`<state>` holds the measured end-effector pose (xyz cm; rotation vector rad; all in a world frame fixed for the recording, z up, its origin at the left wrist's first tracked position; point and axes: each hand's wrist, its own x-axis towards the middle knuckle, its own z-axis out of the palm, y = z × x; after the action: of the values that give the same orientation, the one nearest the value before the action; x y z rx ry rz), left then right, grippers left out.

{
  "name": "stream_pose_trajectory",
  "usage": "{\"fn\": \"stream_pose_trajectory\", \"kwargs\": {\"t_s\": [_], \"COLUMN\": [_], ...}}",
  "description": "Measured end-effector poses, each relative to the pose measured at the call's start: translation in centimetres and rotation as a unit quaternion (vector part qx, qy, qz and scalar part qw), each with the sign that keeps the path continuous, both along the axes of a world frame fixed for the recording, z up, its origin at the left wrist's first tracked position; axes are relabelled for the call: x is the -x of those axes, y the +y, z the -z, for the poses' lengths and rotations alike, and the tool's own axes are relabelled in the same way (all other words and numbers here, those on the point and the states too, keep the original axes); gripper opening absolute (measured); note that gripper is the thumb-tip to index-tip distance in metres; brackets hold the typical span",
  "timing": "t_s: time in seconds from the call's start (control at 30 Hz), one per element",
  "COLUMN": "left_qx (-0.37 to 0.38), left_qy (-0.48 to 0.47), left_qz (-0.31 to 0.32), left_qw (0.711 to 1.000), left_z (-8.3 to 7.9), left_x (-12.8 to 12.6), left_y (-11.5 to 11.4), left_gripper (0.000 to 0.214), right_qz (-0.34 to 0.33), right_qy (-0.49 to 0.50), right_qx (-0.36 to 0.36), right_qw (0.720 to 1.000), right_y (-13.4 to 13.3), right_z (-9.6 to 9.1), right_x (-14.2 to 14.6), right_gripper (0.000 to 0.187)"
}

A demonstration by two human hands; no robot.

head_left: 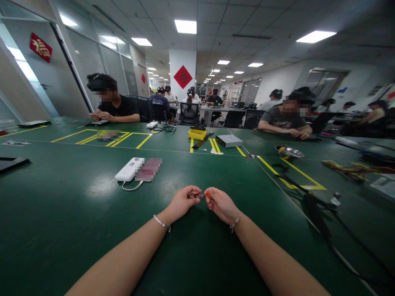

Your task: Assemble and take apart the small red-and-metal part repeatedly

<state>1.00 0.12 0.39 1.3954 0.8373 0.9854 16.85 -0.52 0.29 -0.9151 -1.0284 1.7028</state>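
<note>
Green tabletop [77,230] spreads across the foreground. The left hand [184,201] pinches a small red-and-silver piece [199,196]; the right hand [222,204] pinches a small orange piece [207,195], the two close together between the fingertips. Ahead to the left lies a white power bank [128,169]; farther off stand a yellow tray [196,135] and a grey box [230,141], with people [121,109] seated beyond.

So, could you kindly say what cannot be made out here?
Head view:
Reddish item: too small, partly covered by the left hand.
Orange piece: partly hidden by the right hand.
Pinkish slab: blurred by pixelation.
Dark object: cut off by the left edge.
</note>
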Motion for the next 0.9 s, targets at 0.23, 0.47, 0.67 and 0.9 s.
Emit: {"fn": "stream_pose_trajectory", "kwargs": {"t_s": [0.23,0.47,0.67,0.9], "left_qx": [-0.067,-0.090,-0.060,-0.007], "left_qy": [0.116,0.107,0.078,0.055], "left_qz": [-0.035,-0.029,-0.036,-0.045], "left_qw": [0.990,0.990,0.995,0.997], "left_z": [-0.05,-0.09,-0.29,-0.06], "left_x": [0.32,0.39,0.55,0.70], "left_y": [-0.01,0.12,0.14,0.18], "left_gripper": [0.025,0.024,0.033,0.039], "right_qz": [0.009,0.022,0.017,0.004], "right_qy": [0.052,0.055,0.053,0.061], "right_qx": [0.001,-0.002,0.003,0.001], "right_qw": [0.999,0.998,0.998,0.998], "right_y": [0.16,0.33,0.24,0.22], "right_z": [0.35,0.53,0.32,0.21], "right_x": [-0.40,-0.38,-0.36,-0.52], "right_gripper": [0.021,0.024,0.021,0.024]}}
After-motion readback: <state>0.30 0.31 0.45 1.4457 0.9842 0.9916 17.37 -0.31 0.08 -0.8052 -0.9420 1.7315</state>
